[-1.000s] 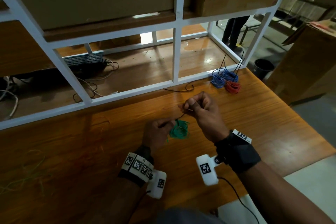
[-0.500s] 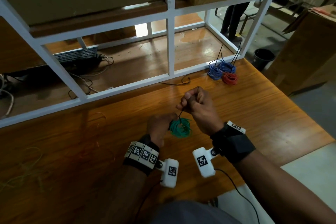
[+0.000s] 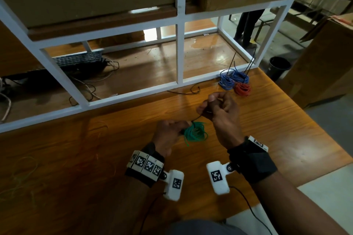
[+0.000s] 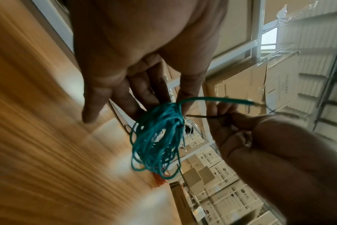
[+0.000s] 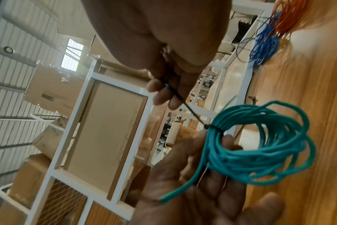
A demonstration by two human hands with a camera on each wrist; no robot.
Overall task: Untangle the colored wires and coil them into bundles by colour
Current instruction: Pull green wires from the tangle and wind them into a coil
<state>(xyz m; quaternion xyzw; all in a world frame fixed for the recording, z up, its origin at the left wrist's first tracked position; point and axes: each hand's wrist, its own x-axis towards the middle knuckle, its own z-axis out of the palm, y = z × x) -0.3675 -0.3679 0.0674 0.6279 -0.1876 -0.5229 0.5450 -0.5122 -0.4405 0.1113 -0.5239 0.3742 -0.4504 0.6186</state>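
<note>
Left grip point(image 3: 169, 135) holds the green coil point(image 3: 195, 133), right grip point(image 3: 219, 109) pinches its black tie point(image 5: 190, 111) above open table point(image 3: 286, 129).

A teal-green wire coil point(image 3: 195, 133) with a black tie point(image 5: 190, 113), blue coils point(image 3: 232, 80), a red-orange coil point(image 3: 242, 89).

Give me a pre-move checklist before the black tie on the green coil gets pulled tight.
1. Left hand grips the green coil: ok.
2. Right hand pinches the tail of the black tie: ok.
3. Tie looped round the coil's strands: ok in the right wrist view, where it crosses the bundle by the left thumb.
4. All strands inside the loop: cannot tell.
5. Loose green wire end tucked in: not ok, it sticks out over the left palm.
6. Coil clear of the blue coils and red coil: ok, they lie apart at the table's far edge.
</note>
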